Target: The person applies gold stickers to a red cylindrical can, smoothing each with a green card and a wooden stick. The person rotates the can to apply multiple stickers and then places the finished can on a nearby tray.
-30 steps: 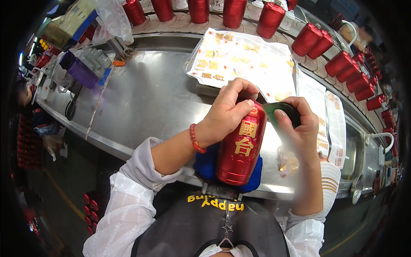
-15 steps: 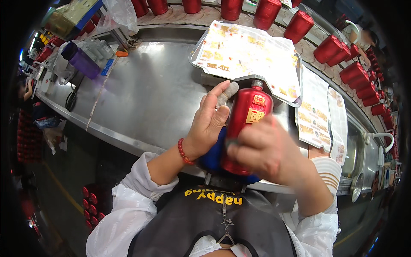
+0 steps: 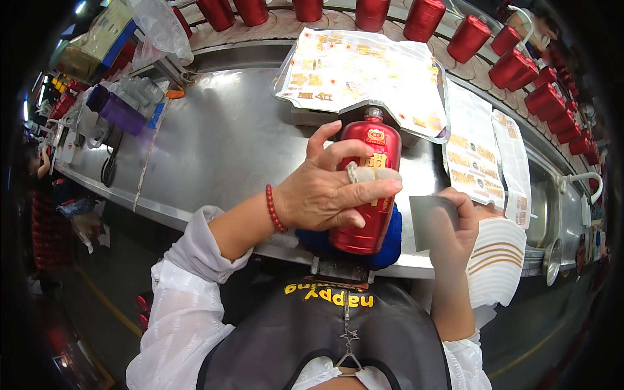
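Note:
A red bottle (image 3: 376, 224) with raised gold lettering leans back on a blue cloth (image 3: 390, 250), its neck against a dark metal support. My left hand (image 3: 322, 185) reaches across the bottle's front with fingers stretched and spread. One of its fingers wears a pale cloth sleeve, and the fingertips lie over the gold lettering. To the right of the bottle, my right hand (image 3: 455, 227) pinches a flat, grey-green scraper (image 3: 426, 221), partly blurred and apart from the bottle.
Behind the bottle, a tray (image 3: 281, 88) bears white sheets of gold stickers (image 3: 364, 65). More sticker sheets (image 3: 478, 153) lie to the right, near a sink (image 3: 543, 195). Red bottles (image 3: 422, 19) line a curved conveyor at the back. A purple bottle (image 3: 120, 110) stands at far left.
My left hand has swung from beside the bottle to across its front. My right hand has drawn away from the bottle to the right, bringing the scraper into sight.

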